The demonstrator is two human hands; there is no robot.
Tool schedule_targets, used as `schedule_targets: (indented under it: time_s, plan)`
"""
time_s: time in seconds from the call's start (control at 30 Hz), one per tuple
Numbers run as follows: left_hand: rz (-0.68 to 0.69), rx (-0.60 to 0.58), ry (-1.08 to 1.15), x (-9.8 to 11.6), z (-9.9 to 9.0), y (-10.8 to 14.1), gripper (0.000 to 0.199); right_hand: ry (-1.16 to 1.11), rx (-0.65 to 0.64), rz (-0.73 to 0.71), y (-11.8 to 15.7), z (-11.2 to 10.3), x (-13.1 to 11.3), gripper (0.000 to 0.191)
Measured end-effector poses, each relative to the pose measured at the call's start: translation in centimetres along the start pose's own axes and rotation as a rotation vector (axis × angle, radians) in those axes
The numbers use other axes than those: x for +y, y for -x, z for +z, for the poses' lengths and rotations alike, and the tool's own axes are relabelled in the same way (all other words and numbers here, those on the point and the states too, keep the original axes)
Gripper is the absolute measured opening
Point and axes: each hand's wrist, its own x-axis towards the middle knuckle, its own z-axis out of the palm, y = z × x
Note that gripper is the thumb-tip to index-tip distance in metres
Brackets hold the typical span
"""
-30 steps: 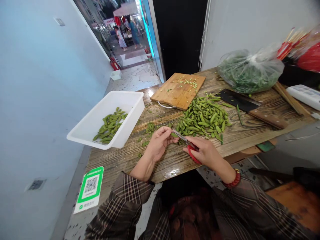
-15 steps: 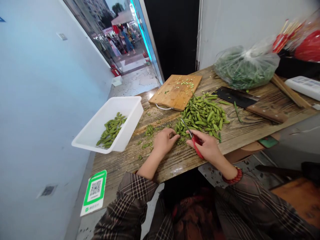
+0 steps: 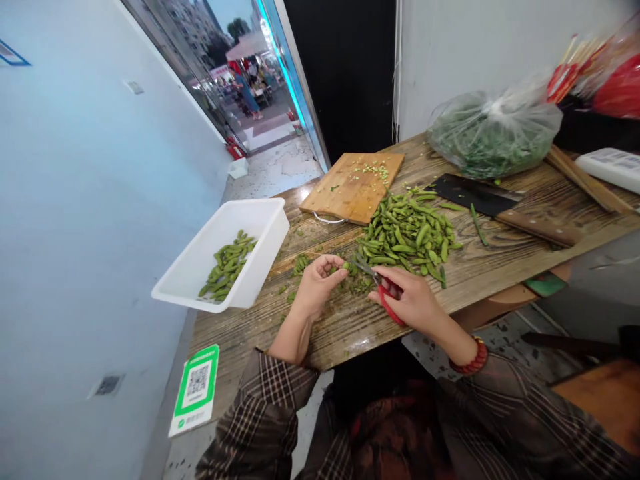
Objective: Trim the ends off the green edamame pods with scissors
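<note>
My left hand (image 3: 317, 285) pinches a green edamame pod (image 3: 344, 267) just above the wooden table (image 3: 500, 257). My right hand (image 3: 407, 298) grips red-handled scissors (image 3: 377, 285), whose blades point at the pod's end. Directly behind both hands lies a pile of edamame pods (image 3: 407, 233). Small green trimmings (image 3: 300, 263) are scattered on the wood near my left hand. A white plastic tub (image 3: 260, 223) holding several pods overhangs the table's left edge.
A wooden cutting board (image 3: 350, 187) with bits on it sits behind the pile. A cleaver (image 3: 500, 208) lies to the right, with a plastic bag of greens (image 3: 493, 137) behind it. A green QR-code sign (image 3: 195, 390) rests at the near left corner.
My left hand reached to the pile and came back holding a pod. The scissors swung away, then returned toward the pod. The camera view shifted slightly.
</note>
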Motion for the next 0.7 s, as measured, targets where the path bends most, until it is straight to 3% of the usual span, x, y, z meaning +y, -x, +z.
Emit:
schedule_targets:
  time_s: [0.2, 0.7]
  plan:
    - [-0.011, -0.104, 0.067, 0.0, 0.6, 0.7, 0.022, 0.105, -0.093, -0.053, 0.0, -0.1, -0.1, 0.043]
    - [0.017, -0.252, 0.082, 0.7, 1.7, 1.5, 0.017, 0.086, -0.107, -0.121, 0.1, -0.1, -0.1, 0.044]
